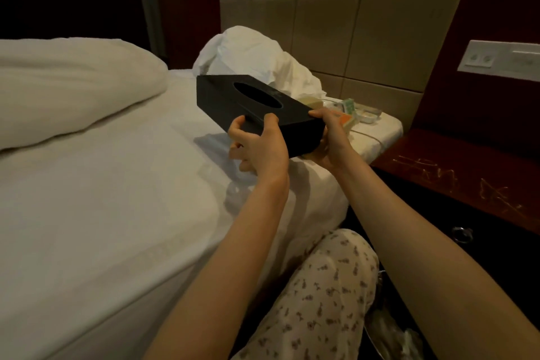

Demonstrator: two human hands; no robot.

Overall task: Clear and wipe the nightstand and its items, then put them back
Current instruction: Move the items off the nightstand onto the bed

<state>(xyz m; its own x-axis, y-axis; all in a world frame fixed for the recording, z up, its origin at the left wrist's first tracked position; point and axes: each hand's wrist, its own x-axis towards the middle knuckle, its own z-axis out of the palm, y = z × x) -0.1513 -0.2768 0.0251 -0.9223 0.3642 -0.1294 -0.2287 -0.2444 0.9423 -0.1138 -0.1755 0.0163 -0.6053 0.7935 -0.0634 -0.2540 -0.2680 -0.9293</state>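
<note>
Flowery knee [321,286] low at 6 o'clock. Our left hand [258,152] and right hand [328,140], fingers clamped on black tissue box [222,92], held over bed [117,184]. Counter [455,172] at 3 o'clock. We think clearing step. Next: set box flat by small things [350,108] at 2 o'clock.

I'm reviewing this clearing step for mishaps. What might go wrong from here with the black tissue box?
The tissue box is tilted, held only at its near end by the left hand and right hand, so it may slip. Set down near the bed corner, it could knock the small items there off.
</note>
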